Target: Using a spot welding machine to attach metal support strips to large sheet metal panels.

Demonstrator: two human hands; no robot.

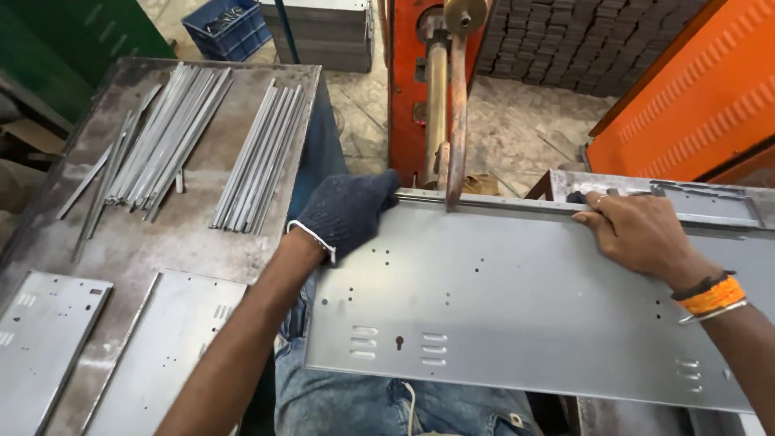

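Here, gloved left hand gripping the far left corner of a grey metal panel. Bare right hand pressed flat, fingers closed over its far edge. Thin metal strips near the worktop's far edge.

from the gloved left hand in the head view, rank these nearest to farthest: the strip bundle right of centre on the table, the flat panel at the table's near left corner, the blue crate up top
1. Strip bundle: up and left of the left hand, on the steel table.
2. Flat panel: far left, at the table's near corner.
3. Blue crate: on the floor beyond the table's far end.
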